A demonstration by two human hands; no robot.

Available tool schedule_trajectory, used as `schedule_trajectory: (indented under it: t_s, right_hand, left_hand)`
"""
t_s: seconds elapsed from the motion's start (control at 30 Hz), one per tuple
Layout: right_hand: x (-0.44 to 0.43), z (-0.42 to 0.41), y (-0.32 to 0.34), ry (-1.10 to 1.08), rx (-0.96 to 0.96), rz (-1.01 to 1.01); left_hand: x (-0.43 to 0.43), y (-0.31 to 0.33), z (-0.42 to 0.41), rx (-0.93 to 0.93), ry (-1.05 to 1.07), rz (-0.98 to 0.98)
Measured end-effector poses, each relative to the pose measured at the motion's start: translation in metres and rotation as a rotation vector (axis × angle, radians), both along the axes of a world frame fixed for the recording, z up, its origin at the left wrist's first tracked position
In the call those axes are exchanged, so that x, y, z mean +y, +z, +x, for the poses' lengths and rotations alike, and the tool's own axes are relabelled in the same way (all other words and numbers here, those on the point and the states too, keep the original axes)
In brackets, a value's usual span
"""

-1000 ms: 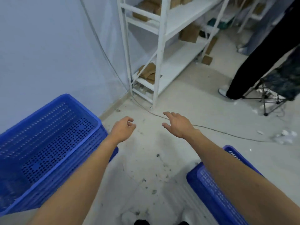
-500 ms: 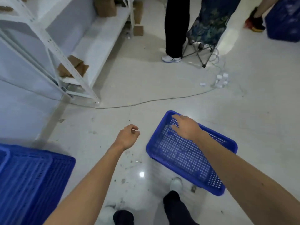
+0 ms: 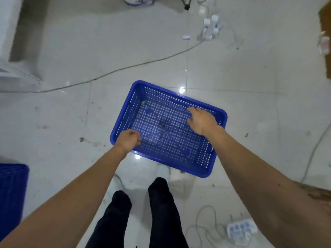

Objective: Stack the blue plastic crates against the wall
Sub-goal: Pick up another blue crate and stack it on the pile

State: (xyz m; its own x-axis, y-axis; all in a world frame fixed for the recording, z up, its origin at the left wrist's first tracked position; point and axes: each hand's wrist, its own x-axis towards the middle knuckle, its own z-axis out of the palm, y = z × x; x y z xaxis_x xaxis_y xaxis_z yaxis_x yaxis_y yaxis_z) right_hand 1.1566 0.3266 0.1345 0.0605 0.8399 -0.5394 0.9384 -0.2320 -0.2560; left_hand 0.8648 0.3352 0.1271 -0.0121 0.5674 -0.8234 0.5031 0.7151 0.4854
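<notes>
The empty blue perforated plastic crate [image 3: 166, 129] lies flat on the pale tiled floor [image 3: 250, 104], just in front of the person's feet. The step in hand seems to be taking hold of it. The left hand [image 3: 129, 140], loosely curled and holding nothing, is at the near-left rim; the right hand [image 3: 201, 119], open with fingers spread, is over the far-right corner. Next, both hands must grip opposite rims and lift. Another blue crate [image 3: 12, 187] shows at the left edge. A grey cable [image 3: 114, 70] crosses beyond; the floor around is open.
</notes>
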Motion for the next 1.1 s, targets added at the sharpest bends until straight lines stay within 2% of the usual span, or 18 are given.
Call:
schedule_trajectory:
  t_s: [0.2,0.37,0.5,0.6,0.7,0.83,0.93,1.1]
  right_hand:
    - [-0.021,0.019,-0.105,-0.191,0.015,-0.036]
    - [-0.012,0.028,-0.179,-0.182,-0.013,0.000]
    - [0.014,0.037,-0.214,-0.143,-0.048,0.051]
    - [0.037,0.043,-0.234,-0.111,-0.073,0.112]
    - [0.058,0.045,-0.248,-0.071,-0.097,0.178]
    - [0.076,0.047,-0.261,-0.034,-0.131,0.238]
    - [0.083,0.049,-0.267,-0.027,-0.148,0.276]
    - [0.100,0.050,-0.267,-0.059,-0.150,0.194]
  left_hand:
    - [-0.038,-0.100,0.024,-0.005,0.056,-0.280]
    - [-0.062,-0.174,0.040,0.044,0.165,-0.425]
    - [-0.084,-0.219,0.051,0.097,0.131,-0.523]
    - [-0.095,-0.240,0.056,0.170,0.134,-0.555]
    - [-0.097,-0.253,0.058,0.178,0.224,-0.557]
    - [-0.098,-0.262,0.059,0.094,0.436,-0.553]
    - [-0.097,-0.267,0.059,0.022,0.521,-0.605]
    - [-0.092,-0.271,0.051,-0.001,0.621,-0.632]
